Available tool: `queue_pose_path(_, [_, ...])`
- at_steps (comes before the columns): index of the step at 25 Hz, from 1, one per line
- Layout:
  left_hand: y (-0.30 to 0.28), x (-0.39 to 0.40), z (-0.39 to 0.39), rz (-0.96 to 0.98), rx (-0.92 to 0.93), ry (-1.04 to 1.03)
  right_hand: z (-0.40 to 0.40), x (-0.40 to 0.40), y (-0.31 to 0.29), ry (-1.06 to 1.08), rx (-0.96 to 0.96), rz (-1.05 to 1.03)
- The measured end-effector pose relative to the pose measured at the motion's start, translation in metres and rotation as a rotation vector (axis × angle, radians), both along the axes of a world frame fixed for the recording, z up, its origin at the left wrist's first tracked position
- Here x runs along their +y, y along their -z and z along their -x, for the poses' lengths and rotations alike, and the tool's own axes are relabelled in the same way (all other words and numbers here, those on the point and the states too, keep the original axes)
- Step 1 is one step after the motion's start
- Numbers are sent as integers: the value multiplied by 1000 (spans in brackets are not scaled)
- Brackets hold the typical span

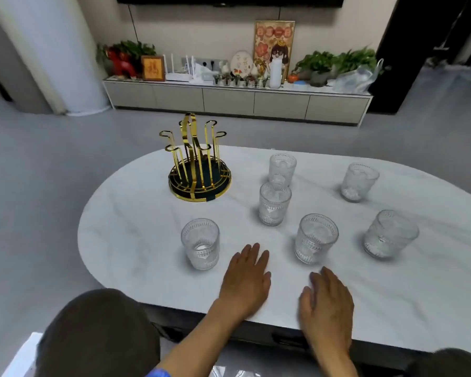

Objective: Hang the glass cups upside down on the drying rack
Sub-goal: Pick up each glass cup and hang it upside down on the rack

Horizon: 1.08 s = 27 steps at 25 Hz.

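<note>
A gold wire drying rack (199, 170) with a dark round base stands at the table's far left, its hooked prongs bare. Several textured glass cups stand upright on the white marble table (136, 213): one at the near left (201, 244), one in the middle (274, 204), one behind it (282, 169), one near my right hand (315, 238), and two at the right (389, 234) (359, 181). My left hand (246, 281) lies flat on the table between the near-left cup and the near-middle cup. My right hand (328, 306) rests flat beside it. Neither hand holds anything.
My knees show at the bottom, under the table's near edge. Grey floor surrounds the table. A low cabinet (237, 100) along the far wall carries plants, frames and small items.
</note>
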<state>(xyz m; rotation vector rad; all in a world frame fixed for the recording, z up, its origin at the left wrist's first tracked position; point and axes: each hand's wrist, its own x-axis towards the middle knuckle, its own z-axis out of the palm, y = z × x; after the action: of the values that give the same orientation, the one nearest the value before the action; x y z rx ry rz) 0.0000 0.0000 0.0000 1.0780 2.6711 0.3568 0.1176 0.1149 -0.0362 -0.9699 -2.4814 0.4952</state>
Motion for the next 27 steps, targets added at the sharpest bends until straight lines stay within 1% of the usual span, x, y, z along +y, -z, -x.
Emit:
queue_pose_path(1, [-10,-4,-5,-88,-5,7,1,-10,2,-42,152,64])
queue_pose_path(2, [-20,-11,-5,-223,68,-24,6,-24,-2,-93,239,127])
queue_pose_path(3, [-28,-19,0,-344,220,-35,14,-40,-6,-153,286,216])
queue_pose_path(4, [-42,-30,8,-396,395,-76,24,-57,-14,-194,297,340])
queue_pose_path(5, [-47,-42,20,-372,515,-139,38,-69,-20,-189,283,530])
queue_pose_path(6, [-55,-57,35,-270,499,-243,55,-80,-28,-134,261,732])
queue_pose_path(7, [-59,-70,50,-151,412,-339,70,-86,-33,-68,236,938])
queue_pose_path(8, [-55,-78,65,-78,259,-384,83,-90,-39,1,215,1135])
queue_pose_path(9, [-51,-82,77,-48,99,-405,94,-92,-42,35,207,1301])
queue_pose_path(10, [-47,-83,86,-84,-31,-413,103,-92,-44,42,187,1409])
queue_pose_path(11, [-45,-82,91,-161,-104,-423,112,-91,-45,32,144,1489])
queue_pose_path(13, [-47,-77,94,-328,-102,-449,127,-90,-54,-32,80,1716])
queue_pose_path(14, [-51,-73,95,-406,-68,-450,138,-86,-60,-73,107,1862])
queue_pose_path(15, [-58,-69,96,-471,-23,-429,150,-83,-68,-102,186,1996])
queue_pose_path(16, [-66,-67,100,-538,20,-380,163,-78,-80,-113,290,2090])
queue_pose_path(17, [-78,-68,107,-562,9,-303,176,-72,-91,-130,387,2131])
queue_pose_path(18, [-91,-70,119,-589,-43,-203,189,-66,-103,-155,468,2115])
queue_pose_path(19, [-108,-75,133,-615,-130,-112,201,-60,-115,-193,531,2042])
queue_pose_path(20, [-124,-79,152,-655,-193,-49,213,-52,-125,-215,596,1901])
queue_pose_path(21, [-140,-82,173,-683,-171,-48,225,-44,-132,-216,669,1704])
queue_pose_path(22, [-152,-80,196,-704,-68,-99,236,-38,-140,-213,739,1470])
queue_pose_path(23, [-161,-74,221,-683,83,-166,247,-34,-147,-225,792,1225])
queue_pose_path(24, [-166,-64,242,-642,192,-229,257,-31,-153,-253,805,981])
queue_pose_path(25, [-169,-52,259,-599,230,-284,267,-28,-157,-290,785,742])
queue_pose_path(26, [-166,-40,274,-577,214,-331,278,-25,-158,-329,742,535])
queue_pose_path(27, [-162,-30,285,-566,165,-374,288,-24,-157,-370,691,381])
